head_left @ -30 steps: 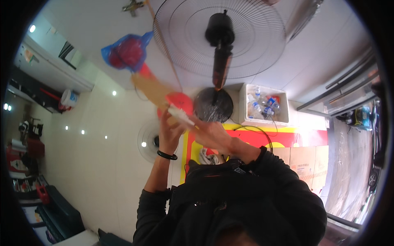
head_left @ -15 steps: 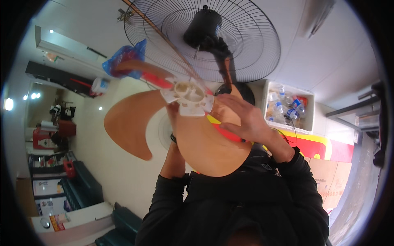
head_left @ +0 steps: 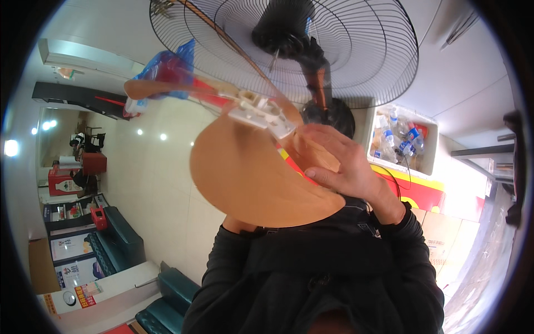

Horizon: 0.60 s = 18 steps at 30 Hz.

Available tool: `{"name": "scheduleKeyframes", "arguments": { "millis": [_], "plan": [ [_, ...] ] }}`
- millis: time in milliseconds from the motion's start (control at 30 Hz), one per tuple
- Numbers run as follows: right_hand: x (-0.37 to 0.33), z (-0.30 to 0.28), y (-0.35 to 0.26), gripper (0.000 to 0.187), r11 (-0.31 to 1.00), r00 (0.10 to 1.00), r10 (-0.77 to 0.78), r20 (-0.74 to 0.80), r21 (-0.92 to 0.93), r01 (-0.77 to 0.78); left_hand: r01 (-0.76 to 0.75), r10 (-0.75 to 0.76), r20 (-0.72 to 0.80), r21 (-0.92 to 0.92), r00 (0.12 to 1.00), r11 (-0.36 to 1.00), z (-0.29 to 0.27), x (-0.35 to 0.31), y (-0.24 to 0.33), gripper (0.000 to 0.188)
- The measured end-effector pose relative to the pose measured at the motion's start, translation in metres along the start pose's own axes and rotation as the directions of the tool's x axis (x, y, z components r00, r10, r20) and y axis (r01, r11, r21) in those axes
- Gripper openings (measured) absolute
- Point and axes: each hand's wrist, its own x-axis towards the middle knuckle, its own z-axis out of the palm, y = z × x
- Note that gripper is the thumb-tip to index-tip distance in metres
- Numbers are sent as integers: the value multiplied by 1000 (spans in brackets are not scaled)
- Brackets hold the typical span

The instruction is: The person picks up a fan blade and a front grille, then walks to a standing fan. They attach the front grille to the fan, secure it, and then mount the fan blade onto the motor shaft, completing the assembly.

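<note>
A set of tan fan blades [head_left: 256, 178] on a white hub [head_left: 261, 116] fills the middle, turned partly edge-on. My right hand [head_left: 347, 164] grips its right-hand blade close to the hub, thumb set apart from the fingers. Below the large front blade my left wrist shows; that blade hides the left hand and its fingers. Above stands a fan with a black motor housing [head_left: 281, 28], a bare metal shaft [head_left: 273, 60] and a round black wire guard [head_left: 384, 67]. The blades are apart from the shaft.
Right of the black fan base [head_left: 339, 118] stands a white foam box [head_left: 434, 158] of plastic bottles. A blue plastic bag [head_left: 186, 55] with something red lies at the upper left. Cardboard boxes [head_left: 445, 234] are at the right, dark green seats [head_left: 119, 239] at the left.
The blade set has turned and tilted, so the front blade has swung left and the hub looks more edge-on. My left hand has gone out of sight behind it. The view has shifted slightly.
</note>
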Motion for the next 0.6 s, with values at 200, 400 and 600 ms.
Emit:
{"name": "scheduleKeyframes", "arguments": {
  "millis": [200, 400, 600],
  "plan": [
    [11, -8, 10, 50, 996, 999, 39, -29, -78, -41, 35, -35, -1, -42, 999, 998, 6, 24, -12, 41],
    [17, -19, 26, 50, 992, 997, -28, -77, -125, 18, 58, -59, -39, -42, 997, 997, 15, 42, -26, 42],
    [23, -20, 45, 55, 981, 993, -107, -44, -169, 98, 78, -79, -118, -16, 990, 997, 17, 54, -29, 42]
  ]
}}
